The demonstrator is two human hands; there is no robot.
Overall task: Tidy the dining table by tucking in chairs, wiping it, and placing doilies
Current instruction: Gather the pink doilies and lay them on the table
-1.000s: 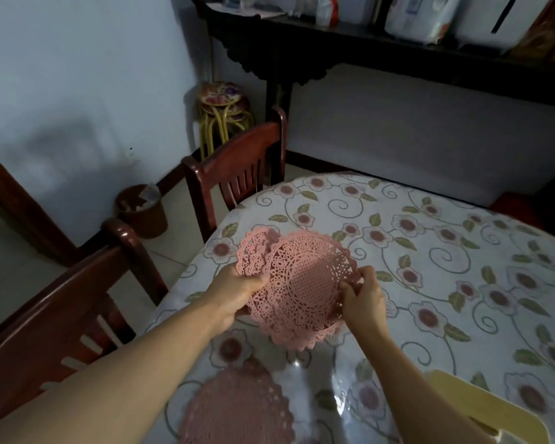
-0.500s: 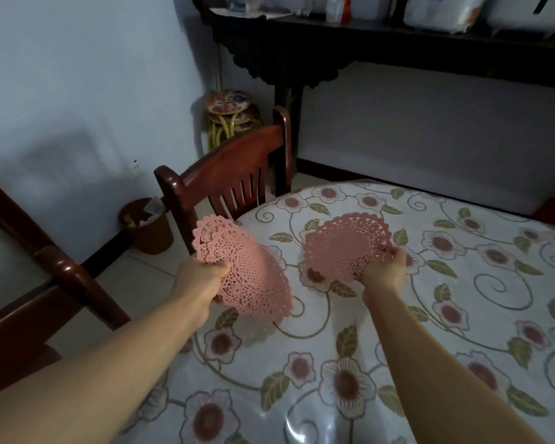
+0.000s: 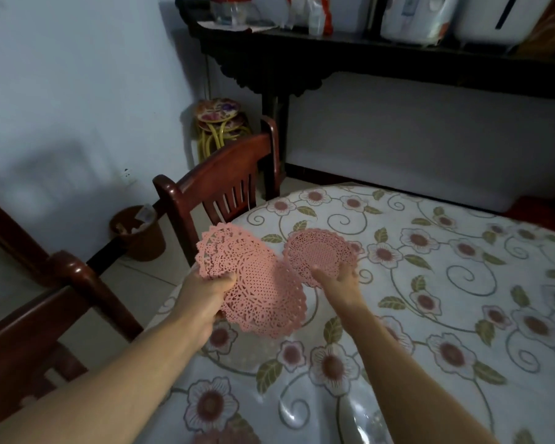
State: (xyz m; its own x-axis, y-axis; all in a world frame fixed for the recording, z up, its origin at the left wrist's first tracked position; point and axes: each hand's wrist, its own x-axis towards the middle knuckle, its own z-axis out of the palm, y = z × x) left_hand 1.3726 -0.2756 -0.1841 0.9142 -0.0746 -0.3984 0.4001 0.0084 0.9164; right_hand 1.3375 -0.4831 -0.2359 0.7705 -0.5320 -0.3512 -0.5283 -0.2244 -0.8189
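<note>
My left hand [image 3: 205,291] grips a stack of pink lace doilies [image 3: 253,290], held tilted above the near left part of the table [image 3: 462,315], which has a floral plastic cover. A single pink doily [image 3: 321,251] lies flat on the table in front of the far chair. My right hand [image 3: 337,278] rests on that doily's near edge with fingers spread and flat. A dark wooden chair [image 3: 218,181] stands tucked against the table's far left side. A second wooden chair [image 3: 45,315] stands at the near left.
A brown wastebasket [image 3: 138,232] sits on the floor by the wall. Stacked floral stools [image 3: 220,120] stand in the corner. A dark sideboard [image 3: 366,59] with appliances and bottles runs along the back wall.
My right hand lowered one doily onto the table and opened flat on it. My left hand kept the stack and moved slightly right. The view shifted a little.
</note>
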